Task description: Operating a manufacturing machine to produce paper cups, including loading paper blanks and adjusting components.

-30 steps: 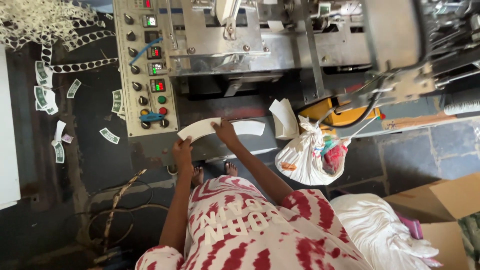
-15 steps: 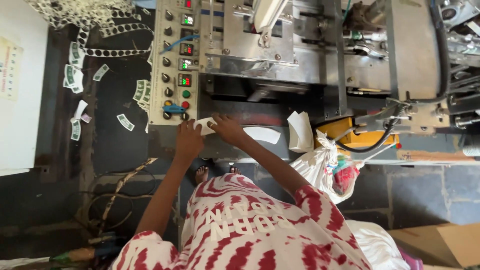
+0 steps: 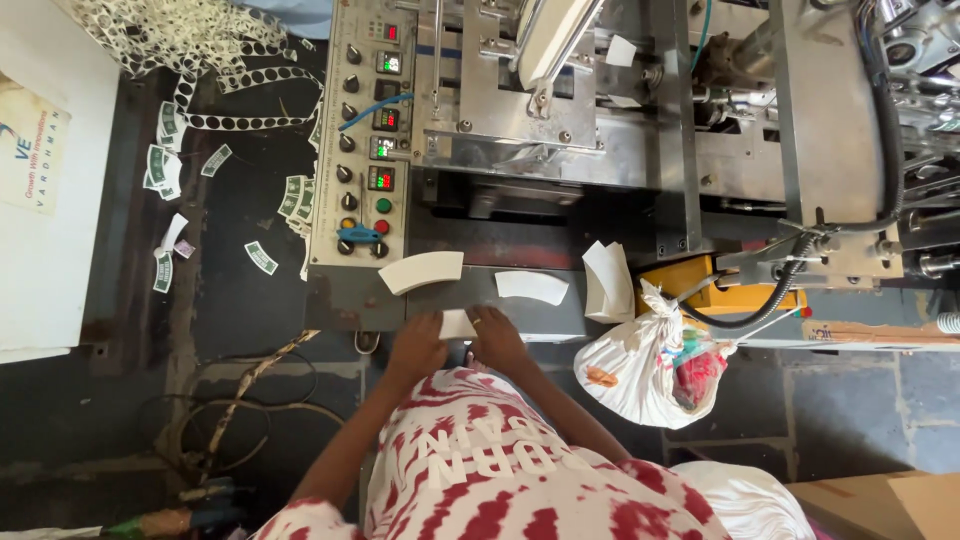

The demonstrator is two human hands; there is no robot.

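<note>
Just below the middle of the frame, the left hand (image 3: 415, 348) and the right hand (image 3: 497, 338) sit close together at the near edge of the machine's dark ledge (image 3: 345, 305), both closed on a small white paper piece (image 3: 457, 324) held between them. The left hand's fingers curl over the piece's left end and the right hand's fingers fold over its right end; only the middle strip of the paper shows between the two. Just above the hands, two curved white paper blanks lie on the ledge: a larger one (image 3: 422, 271) up and to the left, partly overhanging the foot of the control panel (image 3: 362, 140), and a smaller one (image 3: 532, 287) up and to the right. Near the smaller blank, a folded white sheet (image 3: 606, 281) stands against the machine. A knotted white plastic bag (image 3: 650, 365) with coloured contents hangs at the right of centre, below a yellow part (image 3: 715, 285) of the machine. In the upper left, punched white paper strips (image 3: 195, 50) and small green-and-white labels (image 3: 260, 257) litter the dark floor. A red-and-white patterned shirt (image 3: 500, 470) fills the bottom centre.
</note>
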